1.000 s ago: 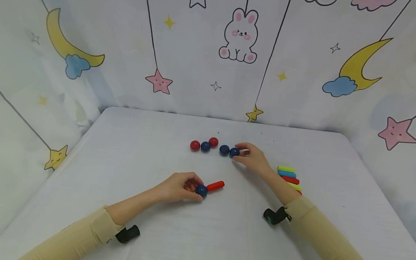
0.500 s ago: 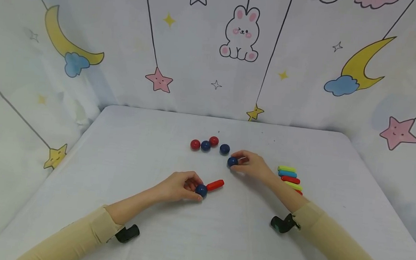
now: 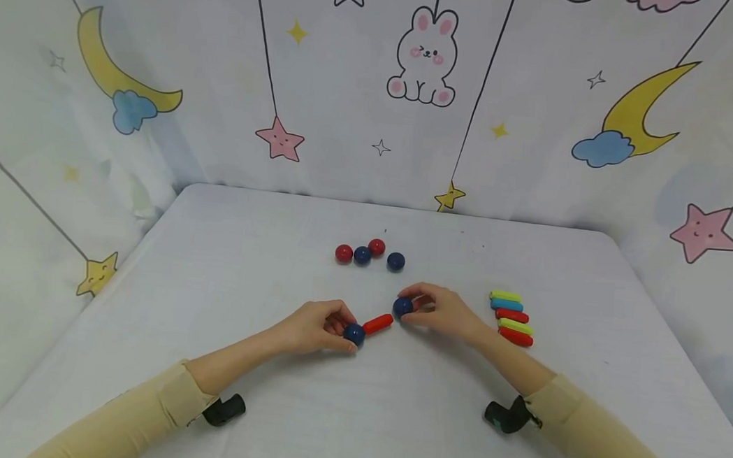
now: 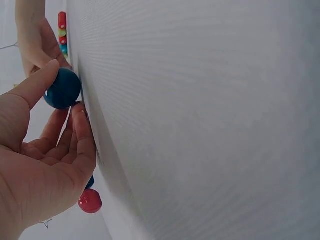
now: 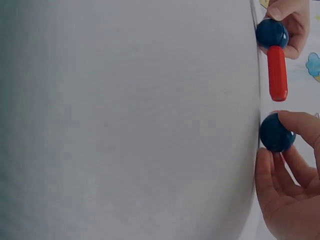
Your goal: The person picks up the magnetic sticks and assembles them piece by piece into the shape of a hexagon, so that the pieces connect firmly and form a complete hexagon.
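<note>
My left hand (image 3: 318,329) pinches a dark blue ball (image 3: 354,334) low over the table. A red stick (image 3: 378,323) is joined to that ball and points away to the right. Thumb and fingers of my right hand (image 3: 443,309) hold a second blue ball (image 3: 402,307), just beyond the stick's free end. In the right wrist view a gap shows between the red stick (image 5: 277,74) and the ball (image 5: 277,132) in the right hand. The left wrist view shows the left hand's ball (image 4: 63,89) between thumb and fingertips; the red stick is hidden there.
Toward the back of the white table (image 3: 265,237) lie a red ball (image 3: 343,253), a blue ball (image 3: 362,255), another red ball (image 3: 376,247) and a separate blue ball (image 3: 396,262). Several coloured sticks (image 3: 511,316) lie in a row beside the right forearm.
My right hand has drawn its blue ball from the back group toward me, close to the red stick's end. The left hand stays almost still with its ball and stick.
</note>
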Motion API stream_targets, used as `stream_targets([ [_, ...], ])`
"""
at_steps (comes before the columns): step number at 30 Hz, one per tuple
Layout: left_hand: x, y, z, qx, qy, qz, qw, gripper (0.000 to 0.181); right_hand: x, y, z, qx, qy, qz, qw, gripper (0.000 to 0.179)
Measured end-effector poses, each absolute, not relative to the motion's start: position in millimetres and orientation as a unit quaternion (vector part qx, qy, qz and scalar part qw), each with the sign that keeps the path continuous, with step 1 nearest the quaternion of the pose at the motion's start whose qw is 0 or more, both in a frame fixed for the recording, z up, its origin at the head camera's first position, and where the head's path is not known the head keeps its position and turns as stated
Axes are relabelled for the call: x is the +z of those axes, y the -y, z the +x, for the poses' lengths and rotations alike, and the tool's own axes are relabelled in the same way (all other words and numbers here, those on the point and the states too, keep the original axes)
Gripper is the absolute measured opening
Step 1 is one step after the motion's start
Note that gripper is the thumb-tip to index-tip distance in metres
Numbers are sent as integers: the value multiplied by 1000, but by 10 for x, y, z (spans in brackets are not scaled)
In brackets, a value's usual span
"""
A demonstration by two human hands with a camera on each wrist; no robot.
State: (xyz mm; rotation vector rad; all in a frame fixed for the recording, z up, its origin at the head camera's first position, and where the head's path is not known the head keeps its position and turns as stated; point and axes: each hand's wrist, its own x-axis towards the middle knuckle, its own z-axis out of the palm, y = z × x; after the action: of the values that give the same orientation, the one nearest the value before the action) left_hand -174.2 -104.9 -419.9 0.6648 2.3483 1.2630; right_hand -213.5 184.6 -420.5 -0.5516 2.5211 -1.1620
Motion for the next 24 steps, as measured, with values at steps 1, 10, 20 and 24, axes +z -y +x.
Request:
stream_targets([
  [1,-4200,1048,-1742,451,-838,237,196,35,-4203,-1843,-2123,-408,-878,-193,158,40],
  [10,-4210,1039,-1739,453,-838,233,195,34,-4204,-1834,-2082,-412,-871,-210,167,38],
  [20,-4183,1033,-1743,431,-848,240,194,35,-4199,-1845,-2063,-415,-866,-220,173,39],
  [24,-4162,973,-1782,411,-860,240,187,37,-4204,-1843,-2067,-413,-867,-218,175,39],
])
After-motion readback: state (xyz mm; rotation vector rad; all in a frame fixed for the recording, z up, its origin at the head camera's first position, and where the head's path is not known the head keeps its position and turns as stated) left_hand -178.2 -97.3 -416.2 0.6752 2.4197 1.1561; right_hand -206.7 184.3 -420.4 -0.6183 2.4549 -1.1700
